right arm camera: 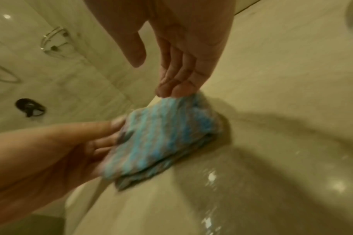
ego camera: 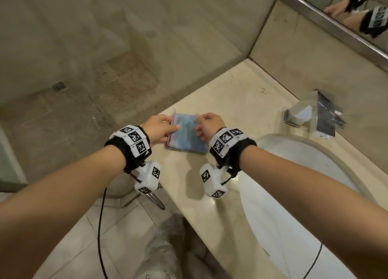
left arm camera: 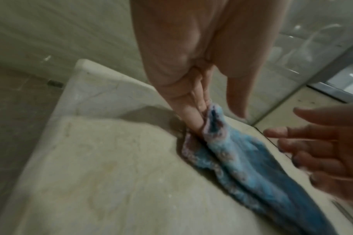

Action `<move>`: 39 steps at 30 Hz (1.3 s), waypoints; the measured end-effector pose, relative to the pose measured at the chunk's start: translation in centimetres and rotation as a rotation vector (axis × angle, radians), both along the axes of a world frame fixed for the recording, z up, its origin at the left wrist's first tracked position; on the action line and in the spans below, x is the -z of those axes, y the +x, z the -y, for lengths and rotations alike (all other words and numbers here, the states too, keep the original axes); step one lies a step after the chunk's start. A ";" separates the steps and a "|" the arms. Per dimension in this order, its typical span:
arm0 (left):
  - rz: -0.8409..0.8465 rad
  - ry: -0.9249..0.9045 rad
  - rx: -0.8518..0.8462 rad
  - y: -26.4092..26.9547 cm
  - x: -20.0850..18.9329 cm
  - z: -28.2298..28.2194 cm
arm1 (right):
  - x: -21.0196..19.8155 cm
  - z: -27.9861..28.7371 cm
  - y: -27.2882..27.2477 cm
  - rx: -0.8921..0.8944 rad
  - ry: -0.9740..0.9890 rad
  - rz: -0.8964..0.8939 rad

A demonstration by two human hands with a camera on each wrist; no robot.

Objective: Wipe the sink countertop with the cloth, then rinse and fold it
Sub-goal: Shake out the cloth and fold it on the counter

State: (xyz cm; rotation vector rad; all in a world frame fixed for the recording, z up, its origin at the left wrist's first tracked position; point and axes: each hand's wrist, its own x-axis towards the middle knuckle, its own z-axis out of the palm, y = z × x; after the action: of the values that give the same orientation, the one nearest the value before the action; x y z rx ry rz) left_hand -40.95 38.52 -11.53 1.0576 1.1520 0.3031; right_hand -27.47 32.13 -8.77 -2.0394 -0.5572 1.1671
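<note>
A blue and pink striped cloth (ego camera: 186,134) lies folded into a small rectangle on the beige stone countertop (ego camera: 231,94), left of the sink. My left hand (ego camera: 165,125) is at its left edge. In the left wrist view its straight fingers (left arm camera: 193,120) press down beside a raised corner of the cloth (left arm camera: 252,167), with the thumb held apart. My right hand (ego camera: 207,125) is at the right edge. In the right wrist view its straight fingertips (right arm camera: 171,90) touch the far edge of the cloth (right arm camera: 163,139). Neither hand grips it.
The white sink basin (ego camera: 294,194) is to the right, with a chrome faucet (ego camera: 315,115) behind it and a mirror (ego camera: 346,16) above. A glass shower wall (ego camera: 126,37) borders the counter's left end. The counter drops off just left of the cloth. The stone (right arm camera: 252,190) shines wet.
</note>
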 end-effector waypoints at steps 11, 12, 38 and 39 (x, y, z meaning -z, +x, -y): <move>-0.705 0.610 0.386 0.0 0.3 -0.8 | 1.5 0.8 1.5 -0.100 -0.201 0.143; -0.715 0.617 0.392 0.0 0.3 -0.9 | 1.4 0.7 1.2 -0.110 -0.205 0.112; -0.125 0.853 1.030 23.1 -5.8 13.3 | -8.8 22.7 17.9 0.433 -0.239 0.253; -0.088 0.838 1.079 24.5 -6.2 14.8 | -9.5 24.1 18.4 0.506 -0.215 0.254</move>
State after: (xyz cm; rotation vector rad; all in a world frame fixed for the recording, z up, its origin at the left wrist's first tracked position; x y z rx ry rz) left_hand -16.48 23.74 -5.32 2.2759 0.3528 -0.1578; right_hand -9.12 8.06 0.70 -2.3446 -0.0157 0.6936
